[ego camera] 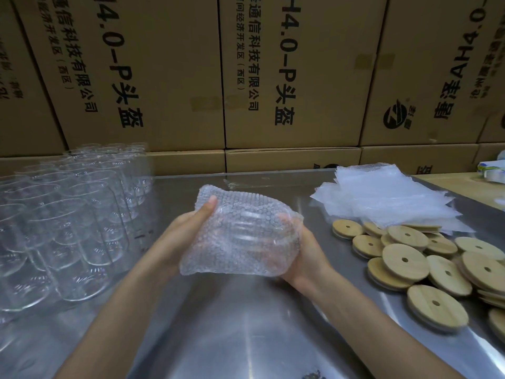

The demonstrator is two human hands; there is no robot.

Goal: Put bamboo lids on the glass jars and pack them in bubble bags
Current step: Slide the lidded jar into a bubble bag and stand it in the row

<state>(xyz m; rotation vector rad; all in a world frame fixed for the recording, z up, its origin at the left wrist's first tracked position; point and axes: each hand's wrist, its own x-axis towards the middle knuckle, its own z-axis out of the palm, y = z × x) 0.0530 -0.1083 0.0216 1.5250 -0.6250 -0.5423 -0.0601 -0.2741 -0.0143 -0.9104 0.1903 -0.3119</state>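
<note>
A bubble bag (240, 233) with a glass jar inside is held above the steel table, lying on its side. My left hand (188, 228) grips its left end, thumb on top. My right hand (300, 250) cups its right end from below, fingers curled round the bag. Several empty glass jars (68, 214) stand packed together on the left. Several round bamboo lids (426, 263), each with a centre hole, lie in a loose heap on the right. A stack of flat bubble bags (382, 198) lies behind the lids.
The steel table (246, 324) runs under everything. Cardboard boxes (273, 77) with black print form a wall right behind it. A small white and blue object (492, 168) sits on a box at the far right.
</note>
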